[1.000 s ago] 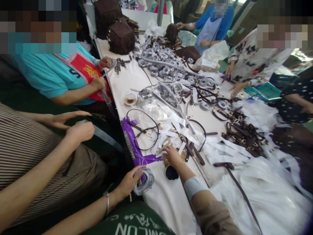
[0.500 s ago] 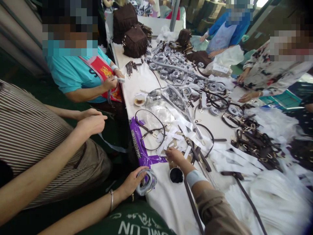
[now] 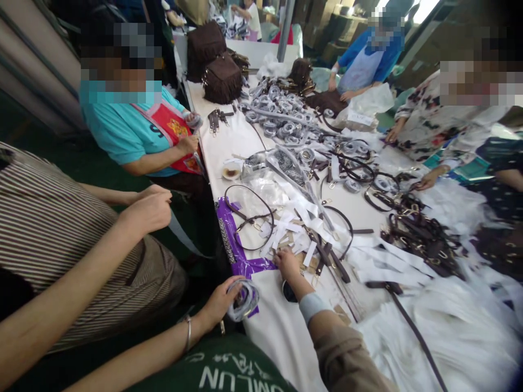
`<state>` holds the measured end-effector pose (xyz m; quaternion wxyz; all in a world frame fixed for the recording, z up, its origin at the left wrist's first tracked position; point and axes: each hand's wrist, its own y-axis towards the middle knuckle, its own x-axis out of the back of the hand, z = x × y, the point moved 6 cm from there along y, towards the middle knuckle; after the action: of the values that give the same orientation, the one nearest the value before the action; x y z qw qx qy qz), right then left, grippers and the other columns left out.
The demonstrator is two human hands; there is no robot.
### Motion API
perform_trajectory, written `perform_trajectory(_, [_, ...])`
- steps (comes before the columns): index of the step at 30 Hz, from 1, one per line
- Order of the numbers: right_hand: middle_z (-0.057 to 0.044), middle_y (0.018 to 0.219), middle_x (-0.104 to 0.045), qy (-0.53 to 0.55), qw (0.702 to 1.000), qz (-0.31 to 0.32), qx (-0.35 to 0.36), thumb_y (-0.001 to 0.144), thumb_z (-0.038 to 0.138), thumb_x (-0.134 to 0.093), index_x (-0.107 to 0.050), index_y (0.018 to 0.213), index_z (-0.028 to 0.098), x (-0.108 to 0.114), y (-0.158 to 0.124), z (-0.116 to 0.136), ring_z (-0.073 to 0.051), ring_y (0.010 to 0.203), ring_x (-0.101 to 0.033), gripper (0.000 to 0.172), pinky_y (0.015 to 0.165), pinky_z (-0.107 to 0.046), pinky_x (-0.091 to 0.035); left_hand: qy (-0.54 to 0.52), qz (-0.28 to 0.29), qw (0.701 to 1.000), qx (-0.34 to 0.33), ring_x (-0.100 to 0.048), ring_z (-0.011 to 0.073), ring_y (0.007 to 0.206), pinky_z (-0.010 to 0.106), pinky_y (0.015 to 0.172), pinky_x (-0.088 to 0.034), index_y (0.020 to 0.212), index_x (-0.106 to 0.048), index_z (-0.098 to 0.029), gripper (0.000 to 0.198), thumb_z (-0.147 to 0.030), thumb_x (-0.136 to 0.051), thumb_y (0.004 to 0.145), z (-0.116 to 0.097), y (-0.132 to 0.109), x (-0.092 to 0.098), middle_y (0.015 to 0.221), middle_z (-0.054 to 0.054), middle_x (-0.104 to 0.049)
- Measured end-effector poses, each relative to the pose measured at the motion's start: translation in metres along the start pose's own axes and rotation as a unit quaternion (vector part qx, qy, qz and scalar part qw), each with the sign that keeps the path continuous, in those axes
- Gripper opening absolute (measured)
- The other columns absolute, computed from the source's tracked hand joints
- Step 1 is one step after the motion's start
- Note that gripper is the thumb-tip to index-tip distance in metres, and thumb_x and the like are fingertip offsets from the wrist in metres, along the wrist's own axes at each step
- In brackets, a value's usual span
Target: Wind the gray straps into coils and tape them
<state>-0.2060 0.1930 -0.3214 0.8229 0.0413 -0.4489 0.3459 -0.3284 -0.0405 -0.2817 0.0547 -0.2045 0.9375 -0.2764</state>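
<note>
My left hand [image 3: 220, 302] is closed around a coiled strap [image 3: 242, 300] wrapped in greyish plastic, just off the table's near edge. My right hand [image 3: 287, 264] reaches down to the tabletop, fingers bent at the edge of loose white and tan paper strips [image 3: 286, 227]. Whatever its fingertips hold is hidden. Below the right wrist stands a round pot with a dark top [image 3: 289, 292], partly covered by the forearm. Beyond the strips lies a thin dark looped strap [image 3: 273, 218], and brown straps with metal clasps [image 3: 324, 255] lie to the right.
Purple tape [image 3: 233, 239] covers the table corner. Wrapped coils [image 3: 281, 111] are heaped farther back, near brown fringed bags [image 3: 223, 79]. A strap pile [image 3: 425, 242] and white sheeting [image 3: 445, 326] lie right. A co-worker in stripes [image 3: 102, 245] stands close left; others surround the table.
My right forearm has shifted left, covering more of the pot. My left hand still grips the coil. The turquoise-shirted co-worker's hands have moved apart; a floral-sleeved hand has moved towards the strap pile.
</note>
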Motion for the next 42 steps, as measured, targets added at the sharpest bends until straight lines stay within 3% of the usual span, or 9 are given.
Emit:
perform_trajectory(5, [-0.006,0.076,-0.063,0.191,0.977,-0.084,-0.051,0.084,0.047,-0.043,-0.055,0.076,0.020,0.054,-0.015,0.017,-0.021,0.074,-0.058,0.031,0.072,-0.034,-0.045,0.027,-0.023,0.998,-0.061,-0.061,0.0250,0.100,0.035,0.090,-0.047,0.119,-0.059,-0.013,0.056,-0.055,-0.053,0.083,-0.027,0.001,0.001,0.109,0.011,-0.067])
perform_trajectory(9, [0.001,0.065,-0.061,0.338,0.937,-0.069,-0.055,0.082,0.062,-0.044,-0.054,0.084,0.021,0.082,-0.085,0.050,-0.013,0.050,-0.052,0.042,0.050,-0.026,-0.041,0.115,0.007,0.979,-0.171,-0.059,0.0235,0.108,0.036,0.099,-0.043,0.121,-0.057,-0.015,0.046,-0.048,-0.047,0.090,-0.074,-0.001,-0.017,0.118,0.010,-0.064])
perform_trajectory(15, [0.006,0.038,-0.048,0.441,0.872,-0.076,-0.195,0.074,0.058,-0.061,-0.057,0.071,0.019,0.052,-0.216,0.056,-0.008,0.027,-0.034,0.040,0.033,-0.021,-0.017,0.364,0.056,0.823,-0.432,-0.057,0.0219,0.110,0.037,0.097,-0.046,0.129,-0.049,-0.020,0.040,-0.040,-0.044,0.094,-0.127,-0.027,-0.103,0.117,0.010,-0.060])
perform_trajectory(19, [0.004,0.042,-0.051,0.545,0.767,-0.262,-0.215,0.078,0.043,-0.060,-0.053,0.064,0.019,0.055,-0.266,0.023,-0.008,0.032,-0.038,0.029,0.035,-0.022,-0.021,0.432,0.135,0.685,-0.570,-0.060,0.0225,0.095,0.036,0.084,-0.052,0.136,-0.040,-0.016,0.048,-0.040,-0.043,0.095,-0.119,-0.071,-0.190,0.102,0.012,-0.061])
perform_trajectory(23, [0.006,0.049,-0.045,0.638,0.644,-0.373,-0.198,0.079,0.032,-0.054,-0.048,0.063,0.020,0.070,-0.324,-0.004,-0.007,0.040,-0.035,0.021,0.041,-0.021,-0.025,0.391,0.219,0.645,-0.619,-0.059,0.0220,0.094,0.036,0.084,-0.052,0.137,-0.037,-0.015,0.049,-0.039,-0.043,0.095,-0.100,-0.115,-0.252,0.102,0.013,-0.060])
perform_trajectory(27, [0.004,0.057,-0.049,0.737,0.538,-0.398,-0.093,0.081,0.028,-0.055,-0.054,0.066,0.018,0.085,-0.376,-0.008,-0.008,0.048,-0.039,0.018,0.048,-0.021,-0.032,0.345,0.313,0.644,-0.607,-0.054,0.0214,0.108,0.036,0.092,-0.050,0.141,-0.030,-0.016,0.050,-0.030,-0.044,0.095,-0.084,-0.147,-0.285,0.117,0.014,-0.055])
perform_trajectory(34, [0.008,0.047,-0.038,0.769,0.480,-0.404,-0.119,0.081,0.040,-0.066,-0.050,0.059,0.017,0.084,-0.424,-0.031,-0.003,0.041,-0.024,0.036,0.039,-0.018,-0.019,0.344,0.344,0.580,-0.654,-0.055,0.0236,0.103,0.044,0.091,-0.049,0.144,-0.028,-0.018,0.052,-0.024,-0.043,0.095,-0.068,-0.196,-0.314,0.108,0.013,-0.057])
perform_trajectory(38, [0.010,0.042,-0.030,0.804,0.435,-0.390,-0.106,0.080,0.041,-0.066,-0.042,0.051,0.018,0.085,-0.438,-0.042,-0.002,0.038,-0.017,0.044,0.037,-0.018,-0.016,0.321,0.428,0.626,-0.567,-0.048,0.0248,0.118,0.045,0.100,-0.042,0.147,-0.023,-0.019,0.058,-0.027,-0.045,0.094,-0.062,-0.208,-0.327,0.128,0.016,-0.050])
perform_trajectory(42, [0.010,0.043,-0.031,0.782,0.460,-0.411,-0.093,0.078,0.040,-0.068,-0.043,0.053,0.018,0.092,-0.446,-0.046,-0.003,0.038,-0.017,0.042,0.036,-0.018,-0.015,0.238,0.472,0.767,-0.365,-0.053,0.0224,0.113,0.039,0.097,-0.044,0.149,-0.016,-0.013,0.065,-0.039,-0.042,0.095,-0.063,-0.201,-0.338,0.123,0.014,-0.057])
